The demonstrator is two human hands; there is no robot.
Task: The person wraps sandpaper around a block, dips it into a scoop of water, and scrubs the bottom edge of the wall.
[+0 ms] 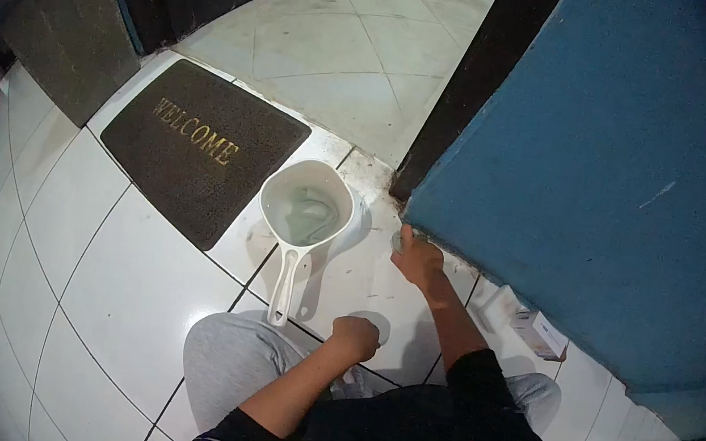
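My right hand (pixel 419 262) is closed at the foot of the blue wall, close to the dark door frame. A small greyish thing (pixel 397 241) shows at its fingers against the floor; its kind is not clear. My left hand (pixel 355 338) is curled into a fist in front of my knees, and whatever it may hold is hidden. Between my hands and the doormat stands a white plastic water dipper (pixel 268 200), its handle pointing towards me. Inside it are water and what looks like a pale cloth (pixel 310 218).
A dark doormat (pixel 192 148) reading WELCOME lies before the open doorway. Along the blue wall (pixel 611 185), right of my right arm, are a small white box (pixel 539 333) and a crumpled white thing (pixel 499 308). White tiles (pixel 86 255) cover the floor.
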